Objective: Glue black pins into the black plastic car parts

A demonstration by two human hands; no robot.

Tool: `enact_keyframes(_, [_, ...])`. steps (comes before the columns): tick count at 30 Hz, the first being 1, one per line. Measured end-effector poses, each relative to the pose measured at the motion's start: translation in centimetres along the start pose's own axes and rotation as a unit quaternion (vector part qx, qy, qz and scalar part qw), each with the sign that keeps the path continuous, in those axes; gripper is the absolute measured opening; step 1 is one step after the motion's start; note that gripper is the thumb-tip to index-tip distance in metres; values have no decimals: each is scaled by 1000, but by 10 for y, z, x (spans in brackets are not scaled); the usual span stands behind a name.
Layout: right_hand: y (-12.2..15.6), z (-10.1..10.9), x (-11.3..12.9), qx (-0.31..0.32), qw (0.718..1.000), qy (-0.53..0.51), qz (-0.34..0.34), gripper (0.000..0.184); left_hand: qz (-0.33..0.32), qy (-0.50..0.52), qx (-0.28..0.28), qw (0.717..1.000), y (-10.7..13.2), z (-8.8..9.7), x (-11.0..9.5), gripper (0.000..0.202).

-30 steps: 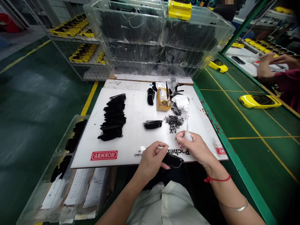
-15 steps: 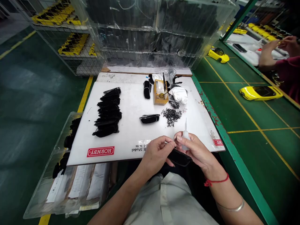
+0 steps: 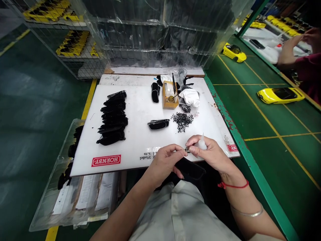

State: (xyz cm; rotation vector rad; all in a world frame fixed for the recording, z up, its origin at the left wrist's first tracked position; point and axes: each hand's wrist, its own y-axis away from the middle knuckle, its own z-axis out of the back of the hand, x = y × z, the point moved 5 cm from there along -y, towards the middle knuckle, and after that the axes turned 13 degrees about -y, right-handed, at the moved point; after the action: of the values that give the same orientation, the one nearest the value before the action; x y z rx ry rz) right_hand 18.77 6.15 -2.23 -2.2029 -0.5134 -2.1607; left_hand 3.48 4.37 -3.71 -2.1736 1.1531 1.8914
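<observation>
Green floor (image 3: 255, 120) all round, white bench (image 3: 135, 97) up front, and both hands work at its near edge! Left hand (image 3: 167, 162) pinches one end of a curved black part (image 3: 192, 169), just past the edge; right hand (image 3: 210, 154) grips a white nozzle bottle (image 3: 202, 144), fingertips almost meeting the left's, something dark there too small to read. Beyond them, a pile of black pins (image 3: 183, 122); left, a row of black parts (image 3: 112, 117).

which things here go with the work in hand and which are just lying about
Likely in use:
black part in left hand
white bottle in right hand
pile of small black pieces
row of black parts

Probably just lying about:
yellow cars at right
white bundle
</observation>
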Motion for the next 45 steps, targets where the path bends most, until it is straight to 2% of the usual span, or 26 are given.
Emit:
enact_keyframes(5, [-5, -6, 3, 29, 998, 48, 37, 15, 2, 23, 12, 1000, 1, 0, 1, 23])
enact_keyframes(12, [-5, -8, 0, 14, 999, 52, 6, 21, 7, 18, -3, 1000, 2, 2, 1, 26])
enact_keyframes(25, [-2, -6, -2, 14, 997, 74, 7, 21, 11, -2, -6, 1000, 1, 1, 7, 25])
enact_keyframes(28, [1, -3, 0, -12, 995, 96, 9, 23, 19, 9, -16, 1000, 1, 3, 8, 28])
enact_keyframes(35, [27, 14, 14, -135, 970, 201, 39, 22, 22, 30, -81, 996, 6, 11, 3, 30])
enact_keyframes(40, [45, 9, 17, -168, 948, 263, 63, 16, 21, 33, -113, 993, 8, 12, 2, 31])
enact_keyframes(45, [49, -1, 23, -175, 925, 308, 140, 8, 18, -3, -124, 992, 8, 10, 0, 30])
